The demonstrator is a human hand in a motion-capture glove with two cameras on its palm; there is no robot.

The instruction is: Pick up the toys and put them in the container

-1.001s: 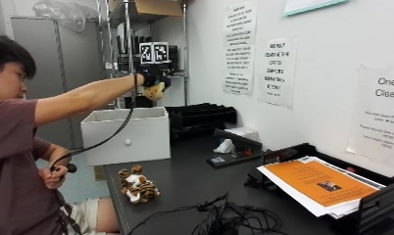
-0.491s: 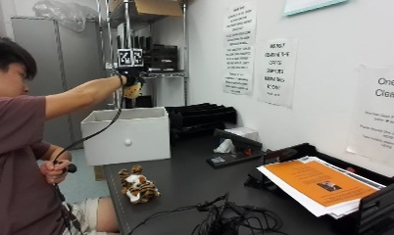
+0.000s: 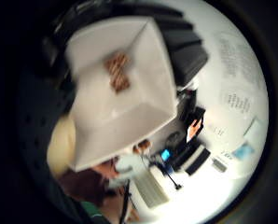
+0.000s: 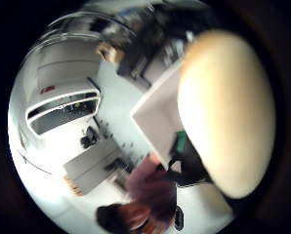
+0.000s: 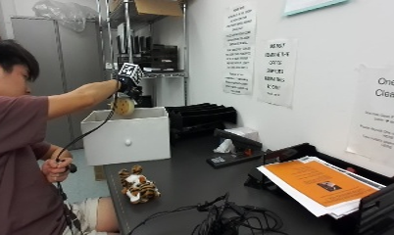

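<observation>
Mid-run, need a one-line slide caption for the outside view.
Gloved right hand holds a tan plush toy over the white container; a tiger toy waits on the dark table.

Cream round toy [image 5: 124, 105] held above open white container [image 5: 128, 139]; brown toy [image 3: 117, 72] inside; tiger toy [image 5: 138, 184] on table.

The gloved right hand [image 5: 126, 88] has carried the cream toy [image 5: 124, 106] down over the white container [image 5: 128, 139].

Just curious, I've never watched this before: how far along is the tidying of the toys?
One brown toy already lies in the white box. The gloved right hand holds a tan toy over the box. The tiger toy is still on the table.
</observation>
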